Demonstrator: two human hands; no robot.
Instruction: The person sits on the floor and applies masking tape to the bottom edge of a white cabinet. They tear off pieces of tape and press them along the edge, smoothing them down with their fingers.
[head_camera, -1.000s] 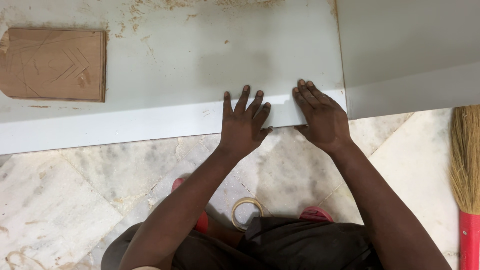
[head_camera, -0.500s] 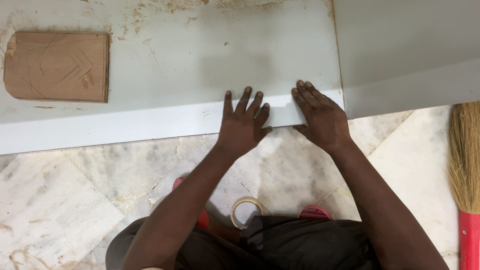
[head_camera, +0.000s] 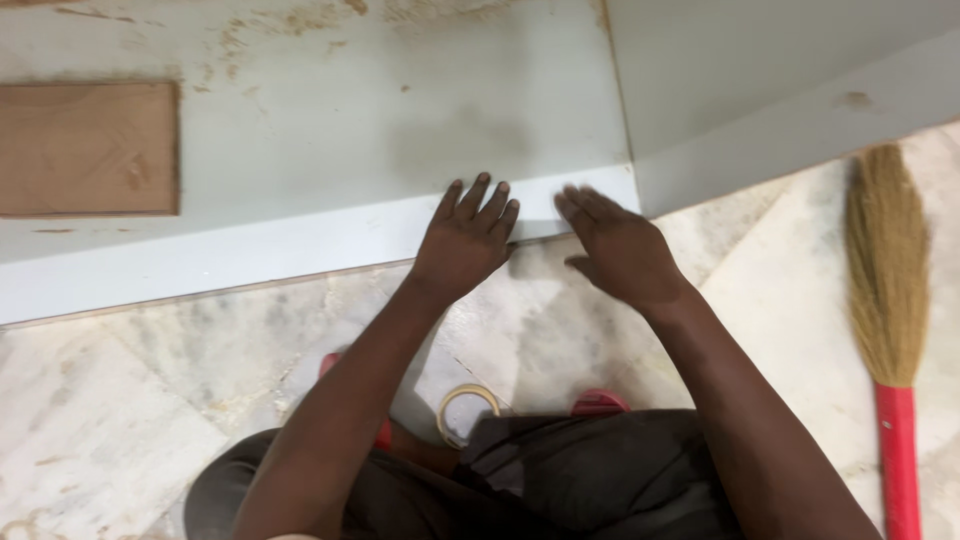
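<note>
Seen from above, a crouching person presses both hands flat against the front edge of a pale grey laminated board lying on a marble floor. The left hand lies with fingers spread over the board's white edge strip, palm down and grasping nothing; the right hand is likewise flat and unclenched, its fingertips on the strip's end near the board's corner. A second grey panel butts against the board at the right, its edge running diagonally toward the frame's side. A rectangular brown wooden block rests on the board's far left, well apart from the hands, amid smears of sawdust. A roll of masking tape lies on the floor between the person's knees, beside red sandals. A straw broom with a red handle lies at right, leaving bare floor between it and the panels.
</note>
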